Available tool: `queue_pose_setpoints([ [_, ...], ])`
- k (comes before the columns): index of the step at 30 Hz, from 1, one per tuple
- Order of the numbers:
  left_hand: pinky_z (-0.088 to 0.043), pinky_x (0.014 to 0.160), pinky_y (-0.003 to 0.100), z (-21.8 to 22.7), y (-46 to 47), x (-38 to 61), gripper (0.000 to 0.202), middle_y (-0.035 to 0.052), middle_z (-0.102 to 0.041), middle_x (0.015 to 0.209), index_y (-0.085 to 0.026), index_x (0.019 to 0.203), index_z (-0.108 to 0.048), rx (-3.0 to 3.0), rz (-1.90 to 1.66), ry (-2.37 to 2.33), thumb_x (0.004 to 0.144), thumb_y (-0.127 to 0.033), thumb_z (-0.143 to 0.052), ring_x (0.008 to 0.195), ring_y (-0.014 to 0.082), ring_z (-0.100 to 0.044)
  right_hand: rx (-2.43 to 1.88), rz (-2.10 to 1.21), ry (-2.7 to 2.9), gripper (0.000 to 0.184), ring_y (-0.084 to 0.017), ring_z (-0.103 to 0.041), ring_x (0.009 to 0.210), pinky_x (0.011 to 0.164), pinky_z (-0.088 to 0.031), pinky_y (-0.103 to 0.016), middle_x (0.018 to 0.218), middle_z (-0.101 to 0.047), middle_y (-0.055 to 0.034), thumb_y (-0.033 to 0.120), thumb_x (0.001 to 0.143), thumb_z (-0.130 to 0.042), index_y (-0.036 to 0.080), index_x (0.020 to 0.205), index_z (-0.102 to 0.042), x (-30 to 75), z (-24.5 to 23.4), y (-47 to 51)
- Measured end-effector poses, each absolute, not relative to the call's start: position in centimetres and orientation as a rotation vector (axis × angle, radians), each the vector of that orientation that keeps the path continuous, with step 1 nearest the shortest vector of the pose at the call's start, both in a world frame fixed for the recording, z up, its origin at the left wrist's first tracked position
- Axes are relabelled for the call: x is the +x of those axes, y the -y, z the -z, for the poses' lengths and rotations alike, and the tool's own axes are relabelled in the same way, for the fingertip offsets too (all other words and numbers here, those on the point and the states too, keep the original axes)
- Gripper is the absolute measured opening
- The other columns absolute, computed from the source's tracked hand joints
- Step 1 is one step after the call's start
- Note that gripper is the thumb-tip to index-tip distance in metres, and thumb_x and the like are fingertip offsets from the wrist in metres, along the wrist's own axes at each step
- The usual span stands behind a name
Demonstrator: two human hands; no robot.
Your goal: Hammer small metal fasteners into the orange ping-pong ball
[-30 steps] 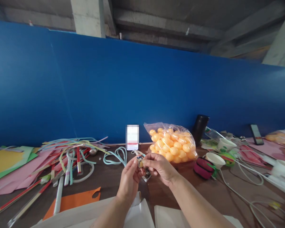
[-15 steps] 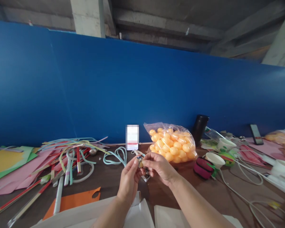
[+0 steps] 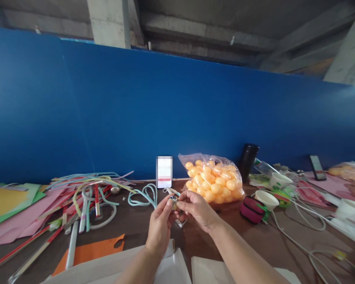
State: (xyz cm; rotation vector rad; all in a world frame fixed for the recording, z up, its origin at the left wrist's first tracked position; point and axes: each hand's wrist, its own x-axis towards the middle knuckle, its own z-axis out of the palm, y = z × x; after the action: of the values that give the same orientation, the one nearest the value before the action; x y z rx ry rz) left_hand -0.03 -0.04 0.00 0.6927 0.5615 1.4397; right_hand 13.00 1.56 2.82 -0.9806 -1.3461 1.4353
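Note:
Between my two hands, over the middle of the table, is a small shiny silver bell (image 3: 174, 200). My left hand (image 3: 159, 224) pinches it from the left with thumb and fingers. From the right, the thumb and forefinger of my right hand (image 3: 197, 210) close on its other side. Fingers cover much of the bell, so its underside is hidden. Just below the fingertips a small white-edged piece (image 3: 181, 223) shows on the table. Behind my right hand rests a clear bag of orange balls (image 3: 214, 181).
Coloured tubes and sticks (image 3: 90, 193) lie heaped at left, with a similar silver ball (image 3: 115, 190) beside them. A light-blue cord (image 3: 143, 196), phone (image 3: 164, 172), orange sheet (image 3: 93, 252), black bottle (image 3: 249, 161), magenta pouch (image 3: 251, 209), paper cups (image 3: 266, 200) and white cables (image 3: 292, 240) surround the hands.
My fingers have turned the bell slightly, so its rounded silver face shows more. A second shiny bit near my right fingertips is now hidden. Both hands stay in nearly the same place.

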Motion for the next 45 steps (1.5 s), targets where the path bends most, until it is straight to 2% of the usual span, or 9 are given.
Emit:
queue_pose_setpoints([
  [9,-0.052,0.062,0.023,-0.1,0.1,-0.1,0.031,0.0066,-0.069,0.083,-0.013,0.101,-0.072,0.690,-1.456,-0.484,0.077,-0.032,-0.072,0.062,0.0106,-0.059,-1.417,-0.928,1.701,0.026,-0.010,-0.057,0.048,0.050,-0.048,-0.026,0.072,-0.065,0.0017,0.043,0.089,-0.057,0.017,0.090,-0.058,16.8,-6.3,-0.8],
  [14,-0.053,0.061,0.024,-0.1,0.5,0.1,0.037,0.0058,-0.069,0.079,-0.014,0.106,-0.071,0.717,-1.450,-0.525,0.075,-0.034,-0.074,0.060,0.0103,-0.060,-1.885,-0.494,1.881,0.015,-0.030,-0.066,0.082,0.074,-0.043,-0.040,0.073,-0.069,-0.0079,0.025,0.070,-0.074,0.019,0.067,-0.061,20.8,-5.6,3.6],
  [18,-0.054,0.059,0.024,-0.5,0.4,0.3,0.040,0.0067,-0.070,0.079,-0.013,0.102,-0.072,0.729,-1.475,-0.597,0.068,-0.033,-0.079,0.059,0.0115,-0.062,-2.108,-0.403,1.946,0.024,-0.034,-0.068,0.086,0.078,-0.046,-0.046,0.083,-0.073,-0.0118,0.021,0.066,-0.078,0.015,0.086,-0.066,21.9,-2.3,6.7],
  [21,-0.055,0.056,0.025,-1.9,-0.1,0.6,0.041,0.0068,-0.070,0.077,-0.011,0.100,-0.072,0.736,-1.471,-0.613,0.065,-0.029,-0.082,0.058,0.0131,-0.063,-2.145,-0.419,1.944,0.021,-0.023,-0.067,0.088,0.083,-0.049,-0.044,0.092,-0.071,-0.0049,0.028,0.083,-0.069,0.014,0.098,-0.064,22.5,-0.5,7.3],
  [24,-0.054,0.055,0.025,-3.7,-0.2,0.6,0.036,0.0059,-0.069,0.074,-0.011,0.095,-0.072,0.735,-1.480,-0.593,0.065,-0.029,-0.082,0.058,0.0133,-0.063,-2.073,-0.506,1.897,0.016,-0.020,-0.067,0.083,0.080,-0.052,-0.039,0.087,-0.070,-0.0024,0.031,0.088,-0.064,0.015,0.089,-0.065,23.1,0.0,7.3],
  [29,-0.053,0.059,0.020,-3.9,1.7,-0.1,0.023,0.0038,-0.068,0.073,-0.012,0.080,-0.069,0.624,-1.556,-0.528,0.072,-0.032,-0.076,0.058,0.0089,-0.061,-1.823,-0.746,1.691,0.019,-0.014,-0.060,0.040,0.040,-0.044,-0.027,0.076,-0.068,-0.0054,0.031,0.089,-0.052,0.019,0.096,-0.064,23.1,-0.7,8.1],
  [32,-0.054,0.059,0.020,-2.0,3.1,-0.7,0.018,0.0055,-0.070,0.078,-0.012,0.086,-0.069,0.542,-1.565,-0.532,0.075,-0.026,-0.074,0.060,0.0095,-0.062,-1.608,-0.830,1.581,0.028,-0.010,-0.052,0.035,0.034,-0.039,-0.024,0.080,-0.064,-0.0036,0.038,0.091,-0.043,0.023,0.113,-0.054,21.6,-2.0,9.2],
  [36,-0.054,0.059,0.020,-0.2,4.0,-1.5,0.019,0.0063,-0.071,0.079,-0.013,0.094,-0.069,0.499,-1.564,-0.515,0.079,-0.024,-0.069,0.062,0.0104,-0.064,-1.274,-0.982,1.517,0.037,-0.009,-0.044,0.038,0.035,-0.035,-0.022,0.067,-0.057,0.0004,0.051,0.095,-0.031,0.022,0.088,-0.053,18.1,-3.7,10.3],
  [45,-0.056,0.066,0.022,0.3,3.8,-3.0,0.033,0.0079,-0.072,0.092,-0.015,0.110,-0.067,0.592,-1.505,-0.464,0.079,-0.025,-0.071,0.069,0.0114,-0.066,-0.997,-1.248,1.396,0.041,-0.008,-0.031,0.038,0.034,-0.026,-0.019,0.050,-0.042,0.0065,0.061,0.087,-0.050,0.021,0.090,-0.058,14.5,-2.8,11.0],
])
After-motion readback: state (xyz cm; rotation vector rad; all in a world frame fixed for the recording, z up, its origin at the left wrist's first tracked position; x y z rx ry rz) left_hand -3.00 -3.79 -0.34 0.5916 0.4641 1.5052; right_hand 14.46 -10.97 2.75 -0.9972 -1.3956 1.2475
